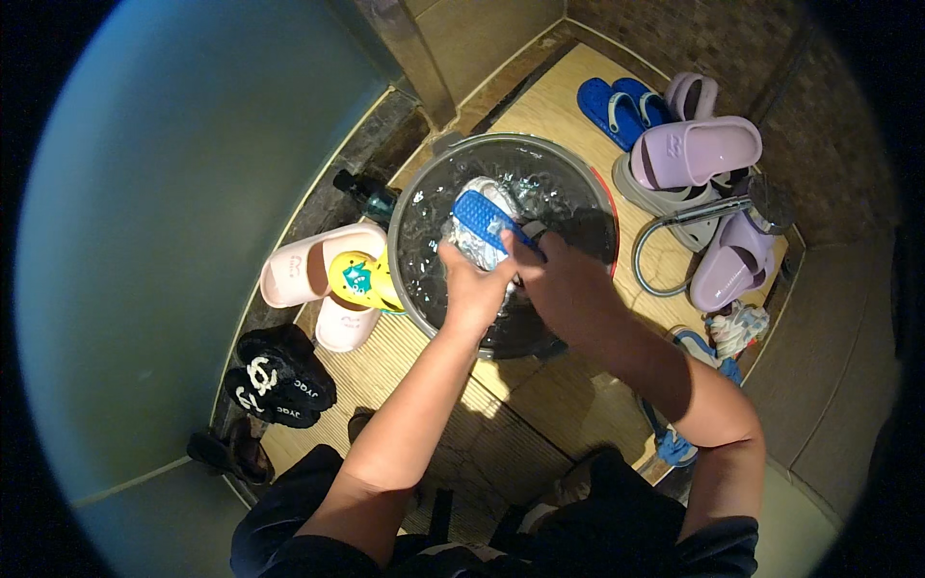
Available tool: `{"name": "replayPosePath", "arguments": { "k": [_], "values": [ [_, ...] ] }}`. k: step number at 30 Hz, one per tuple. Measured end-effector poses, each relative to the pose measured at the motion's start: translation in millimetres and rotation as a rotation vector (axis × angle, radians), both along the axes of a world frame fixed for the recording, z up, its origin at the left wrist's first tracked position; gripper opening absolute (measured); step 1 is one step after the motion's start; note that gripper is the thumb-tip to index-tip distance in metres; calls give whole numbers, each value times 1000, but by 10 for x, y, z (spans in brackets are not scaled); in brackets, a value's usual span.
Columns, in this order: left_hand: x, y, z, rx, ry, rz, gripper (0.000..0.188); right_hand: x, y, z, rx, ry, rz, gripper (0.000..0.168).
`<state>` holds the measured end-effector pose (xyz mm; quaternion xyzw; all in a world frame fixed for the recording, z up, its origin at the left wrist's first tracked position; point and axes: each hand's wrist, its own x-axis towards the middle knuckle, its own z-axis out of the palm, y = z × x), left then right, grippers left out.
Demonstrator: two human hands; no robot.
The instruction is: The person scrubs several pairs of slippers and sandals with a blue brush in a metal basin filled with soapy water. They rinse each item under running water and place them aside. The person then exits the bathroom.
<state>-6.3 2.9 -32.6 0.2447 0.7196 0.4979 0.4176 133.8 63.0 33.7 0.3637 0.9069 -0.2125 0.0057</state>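
Observation:
A round basin (428,307) of water with a grey rim stands before me. Over the water, my right hand (560,278) grips the narrow end of a flat blue object (480,217) with a bumpy face; whether it is a brush or a slipper sole is unclear. Beneath it, at the water, lies a wet, pale, shoe-like item (485,186), partly covered by the blue object. My left hand (473,285) is closed around the near side of this pale item, its fingers partly hidden. Both hands are close together, nearly touching.
Left of the basin are a dark bottle (372,199), pale pink slides (293,274), a yellow slipper (354,278) and black fuzzy slippers (278,376). On the right lie blue flip-flops (607,108), lilac slides (697,152), a grey clog (636,188), a chrome shower hose (639,267) and blue-white sandals (676,448).

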Motion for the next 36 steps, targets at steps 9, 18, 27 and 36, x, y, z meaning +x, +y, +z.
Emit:
{"name": "replayPosePath", "arguments": {
  "k": [9, 18, 27, 36],
  "values": [
    [46, 0, -73, 141, -58, -33, 84, 68, -143, 54, -32, 6, -74, 42],
    [6, -6, -58, 185, -135, -94, 106, 338, 112, -17, -119, 63, -401, 36],
    [-91, -8, -243, 196, -11, 28, 88, 230, -89, -1, 47, 65, -31, 47],
    [-89, 18, -121, 69, -314, -3, 48, 153, -114, 43, 104, 102, -35, 44]
  ]
}}
